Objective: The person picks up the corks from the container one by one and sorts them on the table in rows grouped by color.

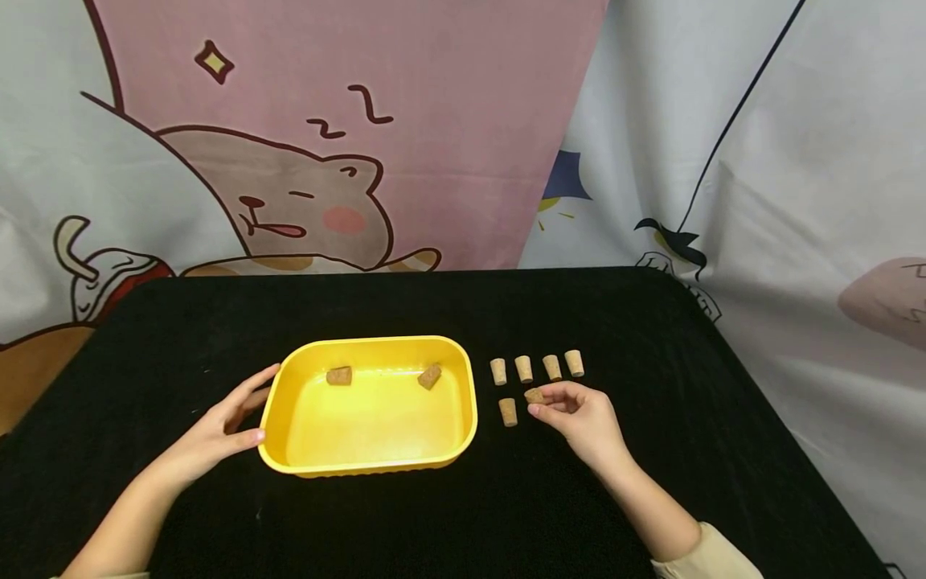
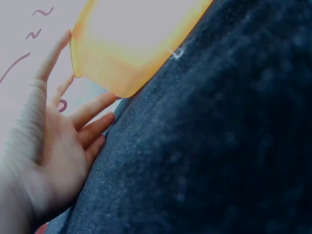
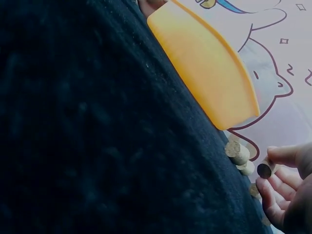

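My right hand (image 1: 587, 420) pinches a cork stopper (image 1: 534, 396) between thumb and fingers, right of the yellow tray. In the right wrist view the held cork's dark round end (image 3: 264, 170) faces the camera. My left hand (image 1: 210, 438) is at the left end of the yellow tray (image 1: 367, 468), its spread fingers and thumb touching the rim. Inside the tray lie two corks, one at the back left (image 1: 339, 375) and one at the back right (image 1: 430, 376). Just left of the right hand, another cork (image 1: 509, 412) is on the black cloth.
Behind the right hand, several corks (image 1: 524, 369) form a row on the black cloth (image 1: 405, 531) covering the table. A printed curtain (image 1: 463, 161) with a cartoon animal hangs beyond the table's back edge and along its right side.
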`<control>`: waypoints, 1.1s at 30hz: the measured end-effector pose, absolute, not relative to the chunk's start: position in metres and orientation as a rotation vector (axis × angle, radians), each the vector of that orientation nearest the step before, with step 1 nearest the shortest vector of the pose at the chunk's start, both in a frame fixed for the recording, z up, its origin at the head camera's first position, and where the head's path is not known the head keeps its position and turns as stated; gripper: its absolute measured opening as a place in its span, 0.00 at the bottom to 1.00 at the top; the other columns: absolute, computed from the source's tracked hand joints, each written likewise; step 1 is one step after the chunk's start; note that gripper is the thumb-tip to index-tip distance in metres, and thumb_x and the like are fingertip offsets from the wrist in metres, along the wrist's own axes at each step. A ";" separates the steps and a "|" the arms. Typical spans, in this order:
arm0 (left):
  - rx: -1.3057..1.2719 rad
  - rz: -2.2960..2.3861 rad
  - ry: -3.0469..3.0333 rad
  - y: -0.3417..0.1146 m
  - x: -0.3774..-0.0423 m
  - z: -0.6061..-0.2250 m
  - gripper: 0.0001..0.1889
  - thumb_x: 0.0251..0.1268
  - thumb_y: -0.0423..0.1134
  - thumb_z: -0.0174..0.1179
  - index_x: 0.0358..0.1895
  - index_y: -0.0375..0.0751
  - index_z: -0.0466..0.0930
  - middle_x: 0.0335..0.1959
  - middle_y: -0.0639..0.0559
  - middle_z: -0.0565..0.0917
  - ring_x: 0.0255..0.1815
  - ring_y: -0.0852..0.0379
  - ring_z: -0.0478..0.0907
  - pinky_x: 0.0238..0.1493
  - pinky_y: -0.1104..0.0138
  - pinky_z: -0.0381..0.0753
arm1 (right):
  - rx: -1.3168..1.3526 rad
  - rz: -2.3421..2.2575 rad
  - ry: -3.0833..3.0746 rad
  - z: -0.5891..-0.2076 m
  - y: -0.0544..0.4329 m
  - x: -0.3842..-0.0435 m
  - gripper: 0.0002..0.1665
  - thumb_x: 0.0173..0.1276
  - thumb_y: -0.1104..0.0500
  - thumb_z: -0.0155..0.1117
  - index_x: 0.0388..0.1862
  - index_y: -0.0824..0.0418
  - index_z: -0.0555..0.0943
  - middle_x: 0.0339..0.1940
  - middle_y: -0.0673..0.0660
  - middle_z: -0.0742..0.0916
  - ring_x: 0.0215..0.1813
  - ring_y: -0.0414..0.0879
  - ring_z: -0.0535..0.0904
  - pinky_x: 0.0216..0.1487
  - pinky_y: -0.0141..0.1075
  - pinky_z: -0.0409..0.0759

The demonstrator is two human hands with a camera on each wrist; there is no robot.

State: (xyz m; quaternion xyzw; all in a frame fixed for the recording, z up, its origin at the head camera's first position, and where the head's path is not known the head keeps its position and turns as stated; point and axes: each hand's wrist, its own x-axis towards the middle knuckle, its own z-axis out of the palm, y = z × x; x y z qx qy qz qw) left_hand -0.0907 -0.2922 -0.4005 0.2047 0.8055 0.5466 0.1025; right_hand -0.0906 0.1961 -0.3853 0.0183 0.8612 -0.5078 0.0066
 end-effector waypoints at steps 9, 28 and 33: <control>0.597 1.613 2.379 -0.292 -0.091 -0.400 0.36 0.68 0.30 0.50 0.77 0.47 0.46 0.66 0.25 0.63 0.58 0.71 0.68 0.51 0.31 0.66 | 0.109 -1.614 2.652 -0.394 0.194 -0.093 0.17 0.57 0.61 0.72 0.45 0.64 0.81 0.36 0.56 0.86 0.35 0.46 0.84 0.33 0.34 0.82; 0.585 1.609 2.379 -0.292 -0.091 -0.402 0.36 0.69 0.30 0.50 0.77 0.48 0.46 0.67 0.25 0.62 0.58 0.71 0.68 0.51 0.32 0.67 | 0.054 -1.393 2.906 -0.404 0.193 -0.096 0.16 0.55 0.59 0.75 0.40 0.63 0.82 0.28 0.52 0.84 0.24 0.43 0.79 0.24 0.32 0.79; 0.586 1.608 2.380 -0.292 -0.091 -0.401 0.36 0.68 0.30 0.50 0.77 0.48 0.46 0.67 0.25 0.62 0.58 0.72 0.68 0.50 0.31 0.66 | -0.007 -1.262 3.023 -0.406 0.194 -0.097 0.17 0.52 0.57 0.76 0.38 0.63 0.82 0.24 0.50 0.82 0.24 0.41 0.77 0.24 0.31 0.78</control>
